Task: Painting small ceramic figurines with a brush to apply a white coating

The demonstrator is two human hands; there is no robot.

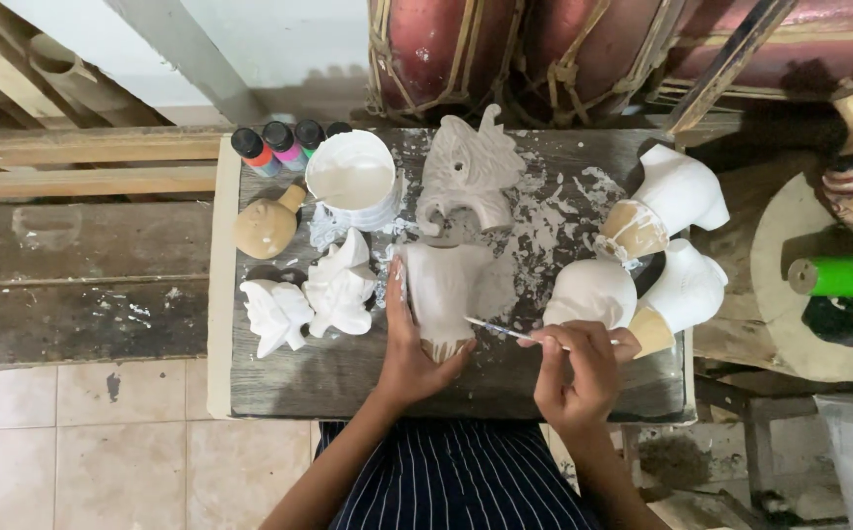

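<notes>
Painting a white figure at the desk (348, 378).
The left hand (409, 353) clasps the figure (441, 290) mid-desk by its side; the right hand (579, 368) pinches a thin brush (498, 330). The figure looks stiff, brittle, wet-coated: best held low near the bare base.

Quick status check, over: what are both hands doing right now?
Left hand grips white carved figure on the board. Right hand holds thin brush, tip at the figure. Nothing between them.
</notes>
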